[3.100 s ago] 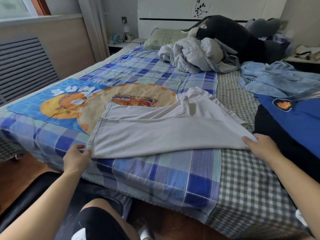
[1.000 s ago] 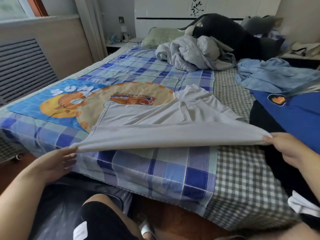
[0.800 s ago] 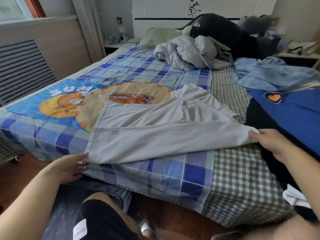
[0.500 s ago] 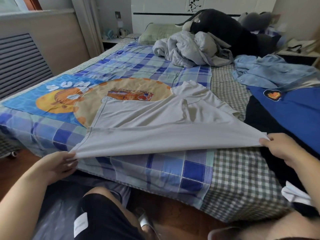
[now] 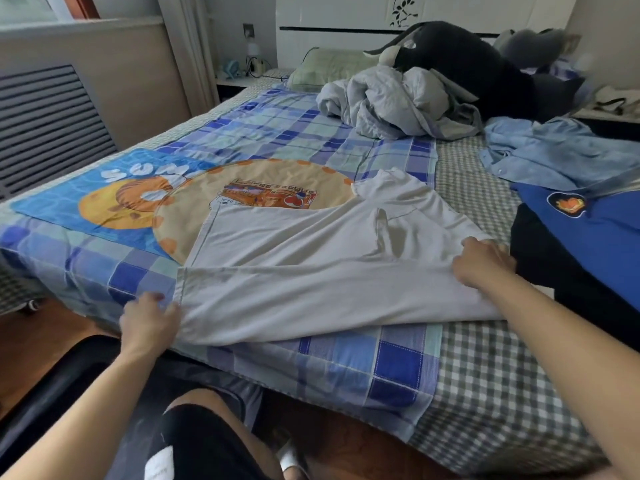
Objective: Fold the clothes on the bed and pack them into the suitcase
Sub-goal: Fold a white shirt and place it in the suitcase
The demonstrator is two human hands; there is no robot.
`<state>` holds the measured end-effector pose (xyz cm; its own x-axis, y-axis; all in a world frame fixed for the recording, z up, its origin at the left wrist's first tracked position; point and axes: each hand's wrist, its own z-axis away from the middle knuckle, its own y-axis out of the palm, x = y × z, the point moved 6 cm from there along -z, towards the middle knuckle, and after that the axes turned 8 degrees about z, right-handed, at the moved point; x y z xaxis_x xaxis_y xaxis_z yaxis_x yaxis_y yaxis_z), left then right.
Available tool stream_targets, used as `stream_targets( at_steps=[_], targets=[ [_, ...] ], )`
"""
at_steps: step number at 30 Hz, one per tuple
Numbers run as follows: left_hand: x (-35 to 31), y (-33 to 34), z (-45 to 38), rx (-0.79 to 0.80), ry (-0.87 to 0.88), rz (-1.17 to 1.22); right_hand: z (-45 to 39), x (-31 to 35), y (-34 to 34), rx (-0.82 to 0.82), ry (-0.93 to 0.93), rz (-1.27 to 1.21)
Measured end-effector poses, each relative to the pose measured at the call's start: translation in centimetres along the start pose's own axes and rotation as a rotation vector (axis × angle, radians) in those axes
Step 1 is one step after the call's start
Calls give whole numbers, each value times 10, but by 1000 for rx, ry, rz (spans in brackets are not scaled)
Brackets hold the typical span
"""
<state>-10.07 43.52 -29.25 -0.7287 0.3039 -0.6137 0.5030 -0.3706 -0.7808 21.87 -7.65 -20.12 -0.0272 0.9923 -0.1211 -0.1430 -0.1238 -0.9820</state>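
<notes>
White t-shirt (image 5: 311,271) lies spread flat across the near edge of the bed (image 5: 485,375), long side running left to right, near flap folded over the body so a crease line runs across it; collar end points far right, hem edge on the left. Left hand (image 5: 149,322) sits at the shirt's near-left corner, fingers (image 5: 171,311) curled onto the fabric edge, pinching it against the bedding. Right hand (image 5: 483,263) is on the shirt's right end, fingers bent down and bunching the cloth under them, gripping it. Shirt rests on a blue plaid sheet (image 5: 346,362) with a cartoon print panel (image 5: 145,199) just beyond its far-left side; green-white checked bedding shows on the right half. Right of the shirt, near the right hand: a black garment (image 5: 568,271) with a blue garment (image 5: 609,233) bearing a round badge on top. Farther back right a light blue shirt (image 5: 554,157) lies crumpled. Far centre a grey bundled jacket or quilt (image 5: 391,102), a black plush toy (image 5: 478,64) behind it, green pillow (image 5: 329,67) at the headboard. Dark open shape on the floor at near left by the person's knee, possibly the suitcase, cannot tell for sure.
</notes>
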Motion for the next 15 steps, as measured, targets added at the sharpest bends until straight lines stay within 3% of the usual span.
stream_targets(
  at_steps=[2, 4, 9, 15],
  targets=[
    [-48, 4, 6, -40, 282, -39, -20, 11, -7, -16, -19, -28],
    [-79, 17, -2, -11, 416, -106, -44, 19, -11, -8, -12, -75],
    [-101, 41, -76, 67, 263, -228, -107, 49, -7, 3, -22, -85],
    [-163, 59, -174, 55, 430, -417, -182, 124, -10, -69, -244, -46]
  ],
)
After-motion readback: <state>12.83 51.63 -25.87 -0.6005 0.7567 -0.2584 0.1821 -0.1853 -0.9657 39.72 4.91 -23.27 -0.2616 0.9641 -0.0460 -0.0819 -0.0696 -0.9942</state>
